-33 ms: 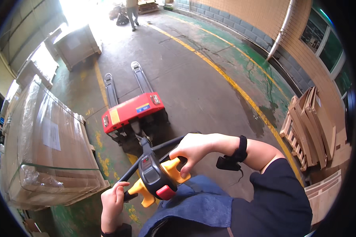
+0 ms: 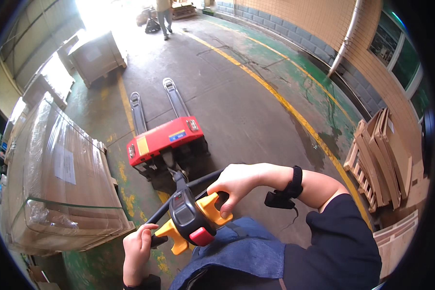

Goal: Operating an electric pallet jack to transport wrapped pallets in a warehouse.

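A red electric pallet jack (image 2: 165, 138) stands in front of me, its two bare forks pointing away up the floor. Its black control handle (image 2: 185, 212), with yellow side grips and a red button, is tilted back close to my body. My right hand (image 2: 233, 186) is wrapped round the right side of the handle, thumb beside the yellow grip. On the other end, my left hand (image 2: 138, 249) closes round the black bar next to the left yellow grip. Black straps circle both wrists.
A plastic-wrapped carton load (image 2: 63, 169) on a pallet stands close on the left, with more boxes (image 2: 96, 58) beyond. Flattened cardboard (image 2: 384, 154) and wooden pallets lean at the right wall. Ahead, a person (image 2: 164, 17) walks near another pallet jack. A yellow line (image 2: 295, 113) marks the floor.
The pallet jack and surroundings sit slightly lower and to the right in the picture. The distant person's legs have shifted a little. Both hands keep their hold on the handle.
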The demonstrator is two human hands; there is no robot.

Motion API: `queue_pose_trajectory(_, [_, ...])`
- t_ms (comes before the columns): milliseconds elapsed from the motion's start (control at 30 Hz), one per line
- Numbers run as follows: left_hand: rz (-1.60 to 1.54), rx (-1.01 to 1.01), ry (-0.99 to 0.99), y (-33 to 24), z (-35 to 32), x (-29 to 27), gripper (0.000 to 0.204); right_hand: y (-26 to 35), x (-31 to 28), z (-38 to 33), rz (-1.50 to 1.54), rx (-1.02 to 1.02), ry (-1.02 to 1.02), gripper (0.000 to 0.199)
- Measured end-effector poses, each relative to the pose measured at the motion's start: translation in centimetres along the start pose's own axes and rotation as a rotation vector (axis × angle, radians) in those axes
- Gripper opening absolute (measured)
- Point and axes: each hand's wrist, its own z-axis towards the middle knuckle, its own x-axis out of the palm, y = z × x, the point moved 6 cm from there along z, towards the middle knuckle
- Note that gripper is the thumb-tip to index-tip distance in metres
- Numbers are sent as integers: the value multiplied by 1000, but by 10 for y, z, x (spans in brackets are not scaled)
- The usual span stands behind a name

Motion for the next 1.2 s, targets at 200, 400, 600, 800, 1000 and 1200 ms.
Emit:
queue_pose_trajectory(200, [-292, -194, -103, -39, -25, 0, 37, 11, -28, -26, 16, -98, 73, 53])
queue_pose_trajectory(400, [-159, 108, -544, -37, -5, -29, 37, -3, -75, -2, -255, -195, -600, 39])
queue_pose_trajectory(600, [-100, 19, -709, -5, 56, -60, 31, -26, -115, 48, -238, 125, -607, 57])
queue_pose_trajectory(800, [-57, 106, -707, -16, 47, -60, 30, -19, -106, 22, -175, 239, -712, 58])
queue_pose_trajectory(1000, [-90, 312, -569, 5, 74, -87, 25, 8, -82, 12, -142, 423, -931, 52])
queue_pose_trajectory(1200, [-185, 447, -447, 30, 159, -118, 24, 60, -54, 21, 4, 682, -1107, 56])
